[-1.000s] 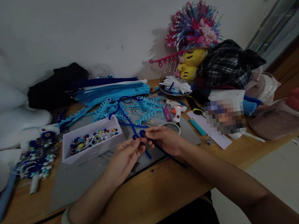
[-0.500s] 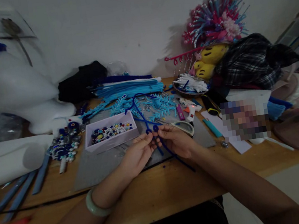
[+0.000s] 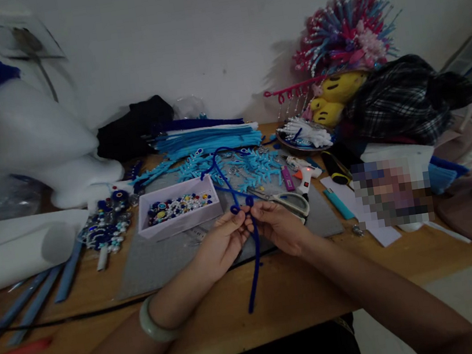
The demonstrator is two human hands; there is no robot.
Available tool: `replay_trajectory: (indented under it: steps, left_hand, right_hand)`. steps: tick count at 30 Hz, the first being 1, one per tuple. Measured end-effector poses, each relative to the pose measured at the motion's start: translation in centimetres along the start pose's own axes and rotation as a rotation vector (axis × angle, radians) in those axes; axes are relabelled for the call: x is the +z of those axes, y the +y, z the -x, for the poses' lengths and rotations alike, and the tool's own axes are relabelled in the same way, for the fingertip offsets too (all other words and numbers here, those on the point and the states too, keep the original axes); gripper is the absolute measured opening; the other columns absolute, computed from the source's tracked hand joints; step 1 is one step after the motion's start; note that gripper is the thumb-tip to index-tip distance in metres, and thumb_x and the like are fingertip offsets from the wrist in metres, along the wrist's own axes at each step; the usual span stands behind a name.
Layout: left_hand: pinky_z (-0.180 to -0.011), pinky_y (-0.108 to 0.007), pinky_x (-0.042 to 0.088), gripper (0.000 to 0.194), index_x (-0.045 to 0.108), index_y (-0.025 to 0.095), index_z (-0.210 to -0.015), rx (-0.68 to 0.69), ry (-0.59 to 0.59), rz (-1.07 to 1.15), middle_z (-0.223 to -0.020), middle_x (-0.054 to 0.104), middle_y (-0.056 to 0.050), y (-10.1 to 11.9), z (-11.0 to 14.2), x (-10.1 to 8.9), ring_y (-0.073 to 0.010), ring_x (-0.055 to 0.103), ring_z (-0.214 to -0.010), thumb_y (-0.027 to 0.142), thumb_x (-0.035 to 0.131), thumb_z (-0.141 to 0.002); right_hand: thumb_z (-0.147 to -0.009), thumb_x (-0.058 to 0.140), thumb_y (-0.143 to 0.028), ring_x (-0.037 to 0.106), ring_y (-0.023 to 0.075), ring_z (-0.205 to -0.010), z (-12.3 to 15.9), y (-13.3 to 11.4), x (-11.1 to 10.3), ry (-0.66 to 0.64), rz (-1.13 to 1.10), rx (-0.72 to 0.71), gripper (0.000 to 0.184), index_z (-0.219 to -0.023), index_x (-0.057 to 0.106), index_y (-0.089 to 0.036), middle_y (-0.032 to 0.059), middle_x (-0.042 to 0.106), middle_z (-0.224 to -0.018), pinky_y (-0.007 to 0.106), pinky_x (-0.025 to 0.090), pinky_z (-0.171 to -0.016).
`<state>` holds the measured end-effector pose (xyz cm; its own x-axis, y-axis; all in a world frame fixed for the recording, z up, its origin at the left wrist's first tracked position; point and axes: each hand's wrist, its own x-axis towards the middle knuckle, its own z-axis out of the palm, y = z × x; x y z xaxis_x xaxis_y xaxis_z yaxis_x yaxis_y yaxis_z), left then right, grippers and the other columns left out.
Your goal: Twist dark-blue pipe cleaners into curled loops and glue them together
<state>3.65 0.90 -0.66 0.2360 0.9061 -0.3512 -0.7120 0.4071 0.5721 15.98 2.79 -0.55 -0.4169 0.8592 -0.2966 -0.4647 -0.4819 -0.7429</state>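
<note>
Dark blue pipe cleaners (image 3: pixel 257 262) are pinched between my two hands, fingertips close together above the grey mat (image 3: pixel 152 265). My left hand (image 3: pixel 221 244) is closed on one, beside a small loop that shows above its thumb. My right hand (image 3: pixel 280 228) is closed on the blue strand with a second loop. One end hangs down over the front edge of the mat, and a longer strand arches up and away behind my fingers. Whether it is one piece or several I cannot tell. Scissors (image 3: pixel 295 204) lie just behind my right hand.
A white box (image 3: pixel 181 225) of beads stands left of my hands. Behind lie light-blue beaded branches (image 3: pixel 256 168) and a stack of pipe cleaners (image 3: pixel 208 140). A white glue gun (image 3: pixel 305 176) with a lit light is at right. A foam head (image 3: pixel 37 134) stands far left.
The hanging end of the blue pipe cleaner has swung from the lower right to point down and slightly left. My hands stay together in nearly the same place; the view has shifted slightly.
</note>
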Motion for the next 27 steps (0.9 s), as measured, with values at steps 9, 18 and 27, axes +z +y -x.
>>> replay_trajectory:
  steps: [9,18,27]
  left_hand:
    - [-0.058,-0.018,0.04,0.007,0.059,0.015,-0.067,0.189,-0.027,-0.36,-0.06,0.057,0.004,0.1,-0.3,-0.7,-0.006,0.052,-0.057,0.015,0.066,-0.065]
    - [-0.056,-0.017,0.038,0.005,0.061,0.015,-0.067,0.182,-0.039,-0.469,-0.062,0.06,0.002,1.0,-0.3,-0.5,-0.0065,0.051,-0.058,0.018,0.065,-0.065]
    - [-0.059,-0.018,0.043,0.008,0.06,0.012,-0.067,0.043,-0.004,-0.203,-0.063,0.058,0.001,0.6,0.0,-0.2,-0.006,0.052,-0.058,0.016,0.067,-0.063]
  right_hand:
    - [-0.058,0.072,-0.03,0.055,0.0079,-0.053,-0.2,0.1,-0.2,0.045,0.165,-0.049,0.021,-0.062,0.058,-0.015,-0.0032,0.06,-0.057,0.021,0.044,-0.054]
    - [-0.057,0.072,-0.025,0.056,0.0077,-0.056,0.0,-1.2,-0.7,-0.016,0.199,-0.03,0.018,-0.07,0.064,-0.016,-0.0027,0.062,-0.062,0.021,0.044,-0.056]
    - [-0.058,0.071,-0.018,0.056,0.0069,-0.057,0.1,-1.3,-0.2,-0.02,0.166,0.088,0.012,-0.065,0.062,-0.014,-0.0022,0.061,-0.062,0.021,0.044,-0.059]
